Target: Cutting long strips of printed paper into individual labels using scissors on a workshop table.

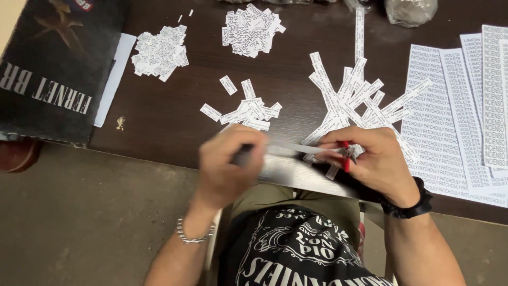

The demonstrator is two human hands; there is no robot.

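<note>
Paper strip (296,149): stretched between both hands, just above the dark table's (174,114) near edge.
Left hand (227,164): fingers curled, pinching the strip's end; blurred.
Right hand (370,159): fingers closed through red-handled scissors (346,156); blades likely to wander if the strip sags.
Cut labels (246,112): small pile close by, easily scattered by a sleeve.
</note>
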